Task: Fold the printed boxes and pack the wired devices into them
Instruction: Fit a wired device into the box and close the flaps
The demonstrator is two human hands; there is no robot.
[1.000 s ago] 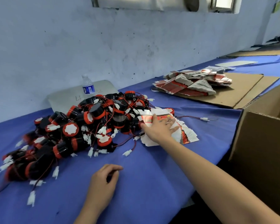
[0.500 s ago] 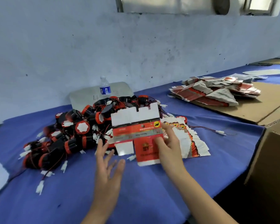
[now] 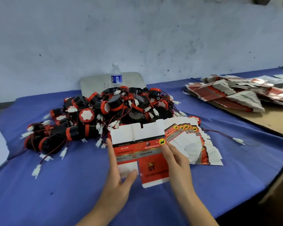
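- Flat printed box (image 3: 143, 152) between the two hands: large letters "ST" on its red lower panel; the lines of smaller print are upside down and too blurred to read.
- Water bottle (image 3: 116, 75): blue label, its wording illegible.

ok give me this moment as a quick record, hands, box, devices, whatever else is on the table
left hand: holds the flat box's left edge, thumb on its white flap
right hand: holds the flat box's right edge
flat box: unfolded, held up over the cloth, print upside down
box stack: fanned flat, right of the held box
devices: tangled black and red pile with wires, behind the box
bottle: upright behind the pile
far stack: flat boxes on cardboard, far right
cloth: blue
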